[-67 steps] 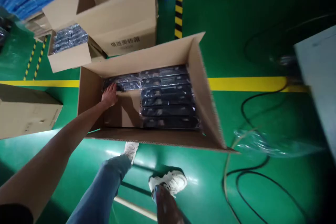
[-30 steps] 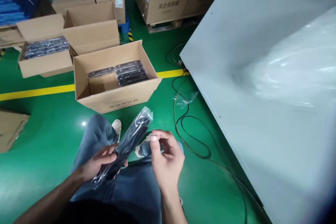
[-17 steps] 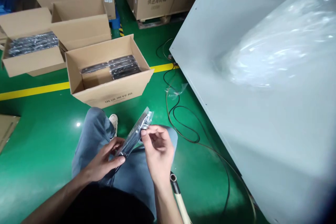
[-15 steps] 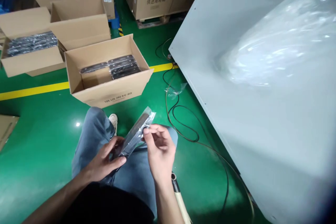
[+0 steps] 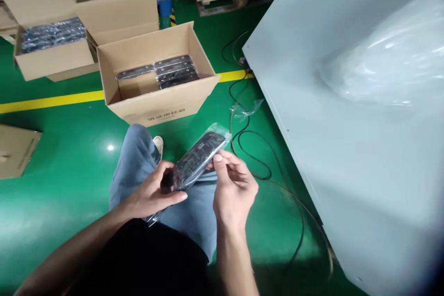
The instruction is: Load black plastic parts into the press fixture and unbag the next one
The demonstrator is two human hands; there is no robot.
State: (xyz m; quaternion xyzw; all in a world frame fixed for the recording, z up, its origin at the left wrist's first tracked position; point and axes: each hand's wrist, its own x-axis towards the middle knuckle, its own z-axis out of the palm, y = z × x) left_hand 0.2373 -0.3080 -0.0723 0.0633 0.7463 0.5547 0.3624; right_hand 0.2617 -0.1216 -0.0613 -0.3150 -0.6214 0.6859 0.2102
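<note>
Remotely, I read 俱进周转箱 on the front of the nearest open box (image 5: 176,98); the elongated dark part (image 5: 197,157), in a shiny clear bag (image 5: 224,132), tilts above the lap (image 5: 190,219); left hand (image 5: 156,193) grasps its lower half, right hand (image 5: 236,185) pinches its upper edge.

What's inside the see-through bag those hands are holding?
Inside the clear bag is a long, dark thing. The left hand covers some of its lower part, and its underside is hidden too.
</note>
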